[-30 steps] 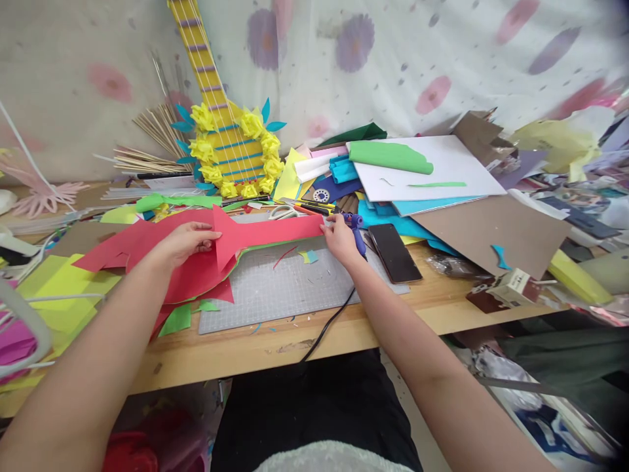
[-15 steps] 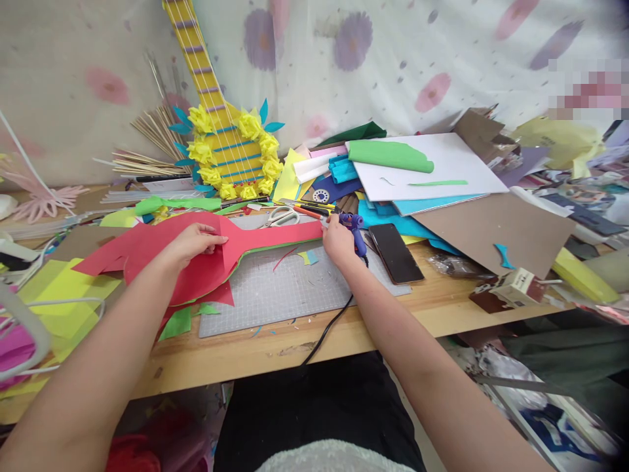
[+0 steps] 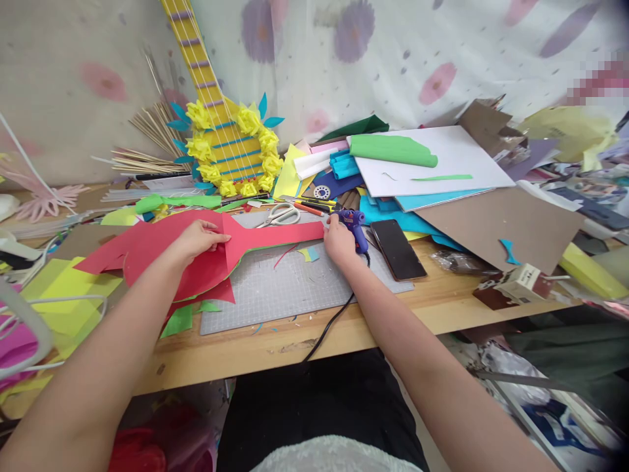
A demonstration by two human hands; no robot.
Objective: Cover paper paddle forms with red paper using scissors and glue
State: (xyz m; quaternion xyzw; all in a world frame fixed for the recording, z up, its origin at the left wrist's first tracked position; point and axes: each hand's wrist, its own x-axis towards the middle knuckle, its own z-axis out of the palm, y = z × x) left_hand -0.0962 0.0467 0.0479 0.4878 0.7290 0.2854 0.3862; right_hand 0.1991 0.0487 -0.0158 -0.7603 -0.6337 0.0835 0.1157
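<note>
A red paper guitar cutout [image 3: 157, 246], with green along its lower edge, lies partly over a grey cutting mat [image 3: 275, 288]. My left hand [image 3: 199, 241] rests on its wide body, fingers stretched across the surface beside a paper seam. At the tip of the narrow neck, my right hand [image 3: 340, 241] has its fingers closed on the paper end; the fingertips are partly hidden. A purple glue gun [image 3: 354, 226] lies just beyond that hand. White-handled scissors [image 3: 284, 214] sit behind the neck.
A yellow guitar model [image 3: 236, 151] with paper roses leans on the curtain. Right of the glue gun is a phone [image 3: 397, 249]. The glue gun's black cord [image 3: 328, 331] hangs over the table's front edge. Foam board [image 3: 442, 187] and a drink carton [image 3: 521, 285] stand farther right.
The view has shifted slightly. Both hands keep nearly the same places on the red cutout, which lies as before.
</note>
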